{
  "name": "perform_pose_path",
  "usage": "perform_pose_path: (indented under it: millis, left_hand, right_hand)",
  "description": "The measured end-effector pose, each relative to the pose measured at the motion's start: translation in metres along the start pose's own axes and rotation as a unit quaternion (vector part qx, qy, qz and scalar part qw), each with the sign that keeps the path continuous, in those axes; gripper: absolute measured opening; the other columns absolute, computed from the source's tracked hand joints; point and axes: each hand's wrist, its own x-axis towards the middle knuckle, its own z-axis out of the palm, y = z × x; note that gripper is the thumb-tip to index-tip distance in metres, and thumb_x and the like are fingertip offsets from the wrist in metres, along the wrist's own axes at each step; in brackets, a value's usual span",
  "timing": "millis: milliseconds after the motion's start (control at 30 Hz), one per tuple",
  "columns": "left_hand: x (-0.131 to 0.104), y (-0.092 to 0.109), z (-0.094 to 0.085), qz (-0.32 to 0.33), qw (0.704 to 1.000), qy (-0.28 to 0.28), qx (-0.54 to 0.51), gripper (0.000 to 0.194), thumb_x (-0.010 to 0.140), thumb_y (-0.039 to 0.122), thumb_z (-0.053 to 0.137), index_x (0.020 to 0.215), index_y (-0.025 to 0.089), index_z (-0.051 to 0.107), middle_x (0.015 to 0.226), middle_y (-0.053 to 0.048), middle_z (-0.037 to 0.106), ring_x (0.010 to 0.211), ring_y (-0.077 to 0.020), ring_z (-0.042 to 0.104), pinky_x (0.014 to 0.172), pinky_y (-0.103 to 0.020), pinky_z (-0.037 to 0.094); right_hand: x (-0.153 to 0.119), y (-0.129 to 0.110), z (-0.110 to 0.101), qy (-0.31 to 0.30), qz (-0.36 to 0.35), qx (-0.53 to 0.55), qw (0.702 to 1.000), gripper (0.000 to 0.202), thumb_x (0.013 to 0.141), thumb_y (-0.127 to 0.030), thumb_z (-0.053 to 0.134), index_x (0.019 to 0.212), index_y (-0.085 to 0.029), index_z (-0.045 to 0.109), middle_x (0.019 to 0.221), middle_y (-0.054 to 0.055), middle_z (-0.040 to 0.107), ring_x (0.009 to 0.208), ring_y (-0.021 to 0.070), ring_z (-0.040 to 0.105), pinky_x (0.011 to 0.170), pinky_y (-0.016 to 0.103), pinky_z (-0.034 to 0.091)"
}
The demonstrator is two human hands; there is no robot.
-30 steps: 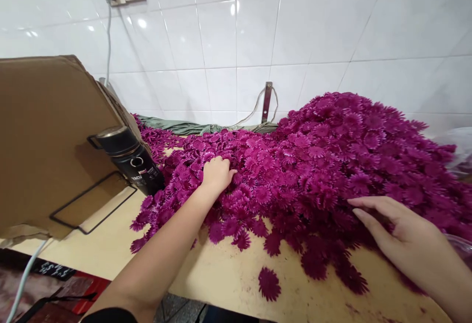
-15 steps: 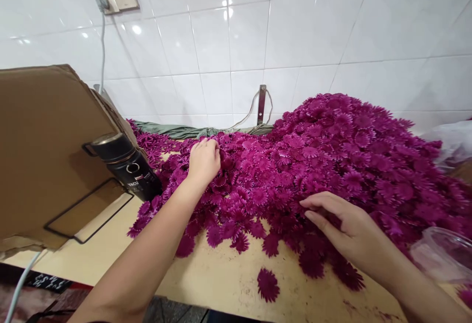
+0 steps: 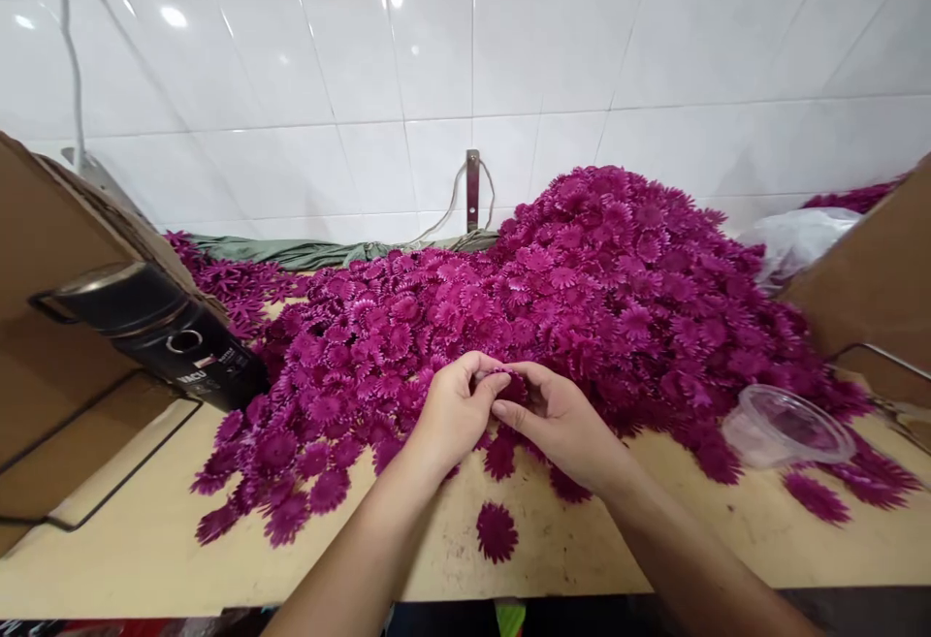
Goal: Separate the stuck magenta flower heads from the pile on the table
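Observation:
My left hand (image 3: 460, 402) and my right hand (image 3: 557, 414) meet in front of a large heap of magenta artificial flower heads (image 3: 611, 269). Between their fingertips is one magenta flower head (image 3: 513, 385), its petals partly covered by the fingers. Both hands are closed on it, thumbs toward me. Just below them a single loose flower head (image 3: 497, 532) lies flat on the pale wooden table (image 3: 429, 569). More flower heads spread out to the left of my hands.
A black vacuum bottle (image 3: 175, 327) stands at left by a cardboard box (image 3: 44, 259) and a black wire frame (image 3: 138, 467). At right are a clear plastic tub (image 3: 786, 429), a white plastic bag (image 3: 807, 235) and another cardboard box (image 3: 865, 278). Green cloth (image 3: 291, 251) lies along the tiled wall.
My left hand has come back from the heap toward the middle and my right hand has moved in to meet it at a flower head. The view has shifted right.

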Motion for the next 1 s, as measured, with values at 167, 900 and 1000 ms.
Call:
perform_pose_path:
  millis: [167, 900, 1000]
  left_hand:
    - [0.0, -0.007, 0.006, -0.03, 0.999, 0.022, 0.038, 0.012, 0.071, 0.019, 0.052, 0.059, 0.018, 0.05, 0.052, 0.006, 0.045, 0.051, -0.0093, 0.041, 0.052, -0.022, 0.033]
    - [-0.025, -0.013, 0.021, 0.045, 0.995, 0.077, -0.042, 0.022, 0.075, 0.02, 0.055, 0.097, 0.018, 0.057, 0.075, 0.0, 0.054, 0.067, -0.0108, 0.051, 0.064, -0.022, 0.044]
    - [-0.028, -0.014, 0.021, 0.093, 0.995, 0.013, 0.033, 0.017, 0.075, 0.02, 0.056, 0.091, 0.02, 0.062, 0.084, -0.003, 0.057, 0.077, -0.0136, 0.054, 0.071, -0.025, 0.044]
  right_hand:
    - [-0.007, 0.004, -0.002, 0.012, 0.018, 0.013, 1.0, 0.028, 0.072, -0.023, 0.059, 0.099, -0.018, 0.058, 0.099, 0.006, 0.064, 0.094, 0.0202, 0.059, 0.085, 0.036, 0.045]
    - [-0.03, 0.017, 0.005, 0.15, 0.022, 0.002, 0.988, 0.017, 0.08, -0.027, 0.047, 0.084, -0.017, 0.061, 0.077, 0.005, 0.067, 0.074, 0.0171, 0.06, 0.069, 0.029, 0.048]
    - [-0.029, 0.021, 0.001, 0.161, 0.028, -0.051, 0.985, 0.021, 0.082, -0.03, 0.044, 0.072, -0.017, 0.058, 0.065, 0.003, 0.062, 0.062, 0.0151, 0.055, 0.058, 0.026, 0.043]
